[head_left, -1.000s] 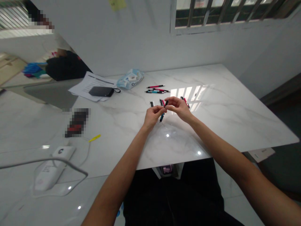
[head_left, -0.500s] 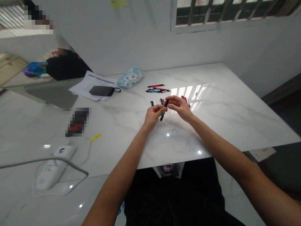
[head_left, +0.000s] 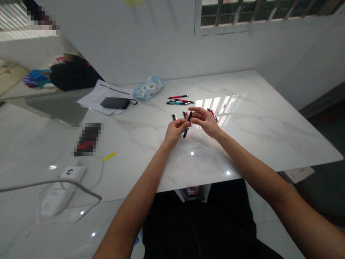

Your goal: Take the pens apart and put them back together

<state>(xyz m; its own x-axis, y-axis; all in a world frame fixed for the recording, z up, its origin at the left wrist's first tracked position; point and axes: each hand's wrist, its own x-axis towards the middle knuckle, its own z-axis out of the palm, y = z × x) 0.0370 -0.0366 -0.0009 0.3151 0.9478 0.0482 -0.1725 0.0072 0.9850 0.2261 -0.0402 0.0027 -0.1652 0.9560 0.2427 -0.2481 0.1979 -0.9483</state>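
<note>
My left hand (head_left: 175, 132) pinches a small black pen part (head_left: 190, 116) between thumb and fingers, above the marble table. Close on its right, my right hand (head_left: 206, 121) has its fingers curved around the upper side of that part; whether they grip it is too small to tell. Beneath and between the hands lie pen pieces, among them a blue and black one (head_left: 185, 133). Red and black pieces (head_left: 212, 115) rest just behind my right hand. Farther back, several red, blue and black pens (head_left: 178, 103) lie in a loose group.
A blue-white packet (head_left: 149, 88) stands near the wall, beside papers (head_left: 94, 94) under a black pouch (head_left: 115, 103). A white power strip (head_left: 60, 192) with a cable and a yellow tag (head_left: 108, 157) is at left. A person's dark clothing (head_left: 72, 73) shows at upper left.
The fingers of my right hand have shifted slightly at the black part. My left hand keeps its pinch. The whole view has moved a little.
</note>
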